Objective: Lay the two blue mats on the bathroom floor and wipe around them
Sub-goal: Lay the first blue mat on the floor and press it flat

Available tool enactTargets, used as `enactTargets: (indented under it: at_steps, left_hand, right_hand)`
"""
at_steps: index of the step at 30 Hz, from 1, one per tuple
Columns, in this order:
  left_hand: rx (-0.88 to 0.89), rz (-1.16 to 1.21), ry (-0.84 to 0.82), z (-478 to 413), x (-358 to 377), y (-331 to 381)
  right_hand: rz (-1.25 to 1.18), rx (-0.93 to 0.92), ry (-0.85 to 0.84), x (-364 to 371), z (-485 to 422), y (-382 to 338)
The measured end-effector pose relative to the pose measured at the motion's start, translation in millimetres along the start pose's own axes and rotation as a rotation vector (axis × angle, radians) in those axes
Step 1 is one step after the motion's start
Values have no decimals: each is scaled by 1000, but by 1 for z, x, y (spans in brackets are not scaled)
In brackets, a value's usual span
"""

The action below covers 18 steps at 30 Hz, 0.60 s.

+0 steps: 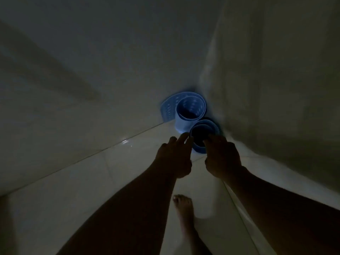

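Note:
Two blue mats stand rolled up on end in the corner of a dim bathroom. The farther roll (185, 112) is larger, with rows of holes, and leans against the wall. The nearer roll (203, 134) is smaller and darker inside. My left hand (174, 155) reaches to the nearer roll's left side, its fingers stretched out and touching the rim. On the right side of that roll my right hand (221, 156) has its fingers curled over the rim.
Pale tiled walls (92, 70) meet in the corner behind the rolls. The floor (92, 181) is glossy light tile. My bare foot (184, 208) stands on it below my hands. The light is very low.

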<state>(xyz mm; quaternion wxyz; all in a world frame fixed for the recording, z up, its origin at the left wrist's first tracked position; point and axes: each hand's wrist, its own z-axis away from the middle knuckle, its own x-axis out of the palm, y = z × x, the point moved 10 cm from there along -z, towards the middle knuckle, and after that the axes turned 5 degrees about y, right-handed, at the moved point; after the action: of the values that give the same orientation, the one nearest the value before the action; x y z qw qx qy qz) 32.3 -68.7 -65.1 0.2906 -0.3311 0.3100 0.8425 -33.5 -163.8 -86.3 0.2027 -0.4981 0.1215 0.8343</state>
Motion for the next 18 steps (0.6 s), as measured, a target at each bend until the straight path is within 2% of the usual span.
enactTargets:
  at_steps: [6, 9, 15, 18]
  left_hand:
    - [34, -131, -63, -29, 35, -6]
    - [55, -165, -46, -32, 43, -9]
    - [45, -177, -12, -20, 48, -21]
    - [55, -198, 21, 0, 42, -29]
  right_hand:
    - [86, -48, 62, 34, -23, 2]
    - [74, -77, 116, 24, -29, -8]
    - [-149, -257, 243, 15, -17, -19]
    - [-222, -322, 130, 22, 0, -33]
